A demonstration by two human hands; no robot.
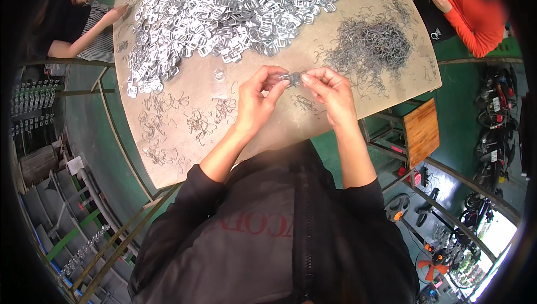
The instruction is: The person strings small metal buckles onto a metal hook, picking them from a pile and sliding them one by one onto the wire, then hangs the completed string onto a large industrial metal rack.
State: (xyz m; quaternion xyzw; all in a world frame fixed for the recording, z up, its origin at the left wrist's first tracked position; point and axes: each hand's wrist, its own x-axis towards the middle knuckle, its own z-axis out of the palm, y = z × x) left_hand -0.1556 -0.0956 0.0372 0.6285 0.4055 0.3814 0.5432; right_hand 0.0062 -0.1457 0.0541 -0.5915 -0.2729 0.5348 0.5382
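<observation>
Just above the table's near part, a small grey metal buckle (293, 79) is held between my two hands. My left hand (258, 98) is closed, with thumb and fingertips pinching the buckle's left end. At its right end, my right hand (331, 92) is closed too, thumb against forefinger. Whether a thin wire is also between those fingers is too small to tell. A few bent wires (305, 103) lie on the table below my hands. Beyond my hands spreads a large heap of silvery metal buckles (224, 13).
A brown-covered table (268, 130) carries a tangled pile of bent wires (380, 43) at right and looser wires (154, 122) at left. One person (78, 29) sits at left, another in orange (475, 13) at far right. A wooden stool (420, 133) stands by the right edge.
</observation>
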